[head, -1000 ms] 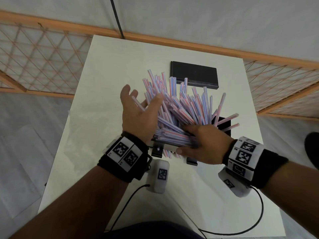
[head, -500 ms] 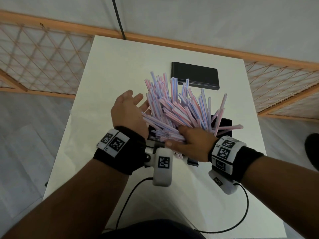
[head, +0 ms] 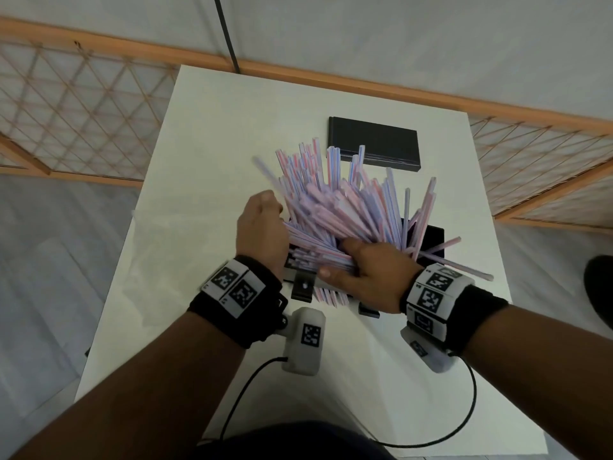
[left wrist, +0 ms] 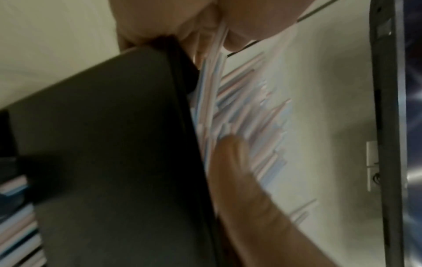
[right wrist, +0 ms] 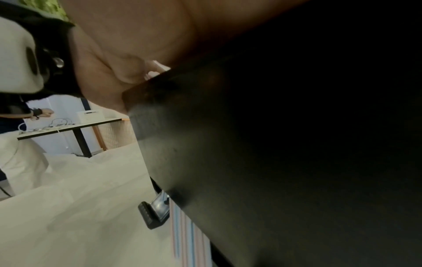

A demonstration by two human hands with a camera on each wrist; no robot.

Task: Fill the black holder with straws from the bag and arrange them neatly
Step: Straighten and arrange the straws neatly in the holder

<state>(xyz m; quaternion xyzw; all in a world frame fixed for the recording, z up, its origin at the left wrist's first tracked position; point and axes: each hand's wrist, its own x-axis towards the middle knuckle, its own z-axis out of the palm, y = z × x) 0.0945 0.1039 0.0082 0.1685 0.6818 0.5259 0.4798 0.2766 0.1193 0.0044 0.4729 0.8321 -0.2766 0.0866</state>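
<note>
A thick fan of pink and blue striped straws (head: 348, 200) sticks up and away out of the black holder (head: 431, 234) at the table's middle. My left hand (head: 262, 224) is at the fan's left side, its fingers curled onto the outer straws. In the left wrist view the fingertips (left wrist: 205, 27) pinch a straw beside the holder wall (left wrist: 114, 144). My right hand (head: 361, 270) grips the straws' near ends, thumb in front and index finger on top. The right wrist view shows mostly the dark holder wall (right wrist: 274, 144). One straw (head: 464, 267) pokes out to the right.
A flat black box (head: 373, 142) lies at the back of the white table (head: 212, 127). A thin clear plastic sheet (head: 156, 247) lies to the left. A cable (head: 457, 426) loops near the front edge. Orange lattice fencing (head: 83, 111) borders the table.
My left hand, open with spread fingers before, has dropped closer and curled onto the straws' left side. The right hand stays gripping the near ends; the fan stands steeper.
</note>
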